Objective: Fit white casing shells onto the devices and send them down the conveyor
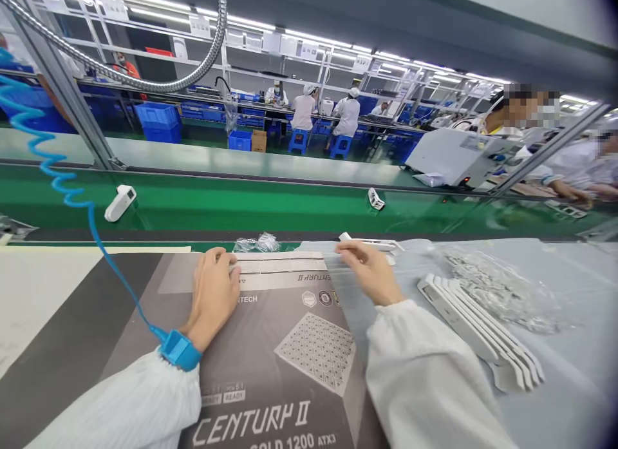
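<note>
On the bench (584, 384), the dark printed sheet (261, 352) spreads between the forearms, reaching away from the body. The left hand (215, 294) rests on its far part, fingers curled; I cannot tell whether they grip anything. A stack of white strips (477, 333) slants beside the right sleeve (425, 372). Just beyond the right hand (369, 272), clearly the nearer one, a slim white piece (386, 245) lies roughly crosswise. The right fingers are narrow; any hold is unclear.
</note>
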Demonstrator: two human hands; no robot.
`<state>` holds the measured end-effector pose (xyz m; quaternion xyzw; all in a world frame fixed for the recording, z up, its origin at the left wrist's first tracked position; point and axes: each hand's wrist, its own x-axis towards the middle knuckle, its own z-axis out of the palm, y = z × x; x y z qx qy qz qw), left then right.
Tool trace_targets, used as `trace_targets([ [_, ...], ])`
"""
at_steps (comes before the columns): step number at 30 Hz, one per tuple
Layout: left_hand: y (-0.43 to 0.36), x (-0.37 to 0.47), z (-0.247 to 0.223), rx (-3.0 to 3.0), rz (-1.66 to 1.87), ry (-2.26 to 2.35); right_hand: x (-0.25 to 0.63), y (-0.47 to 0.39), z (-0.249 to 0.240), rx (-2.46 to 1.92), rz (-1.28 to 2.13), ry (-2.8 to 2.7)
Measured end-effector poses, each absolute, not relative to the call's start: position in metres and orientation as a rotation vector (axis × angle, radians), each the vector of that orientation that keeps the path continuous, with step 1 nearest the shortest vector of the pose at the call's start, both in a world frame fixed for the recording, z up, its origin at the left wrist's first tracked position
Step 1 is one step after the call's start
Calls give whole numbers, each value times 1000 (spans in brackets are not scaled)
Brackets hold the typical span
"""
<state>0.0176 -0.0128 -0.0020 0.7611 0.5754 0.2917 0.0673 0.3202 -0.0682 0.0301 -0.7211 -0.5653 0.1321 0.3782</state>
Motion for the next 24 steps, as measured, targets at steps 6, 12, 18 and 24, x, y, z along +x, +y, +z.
trace_targets([
  [6,-16,22,0,2260,881,1726,414,-68,48,-2168,-70,-1594],
  [12,-16,21,0,2281,878,1723,424,-40,45,-2246,-164,-1953],
  [18,-17,23,1,2284,888,1731,418,-62,78,-2333,-197,-1881],
  [24,-18,24,5,2251,853,1710,391,-134,75,-2153,372,-2151],
])
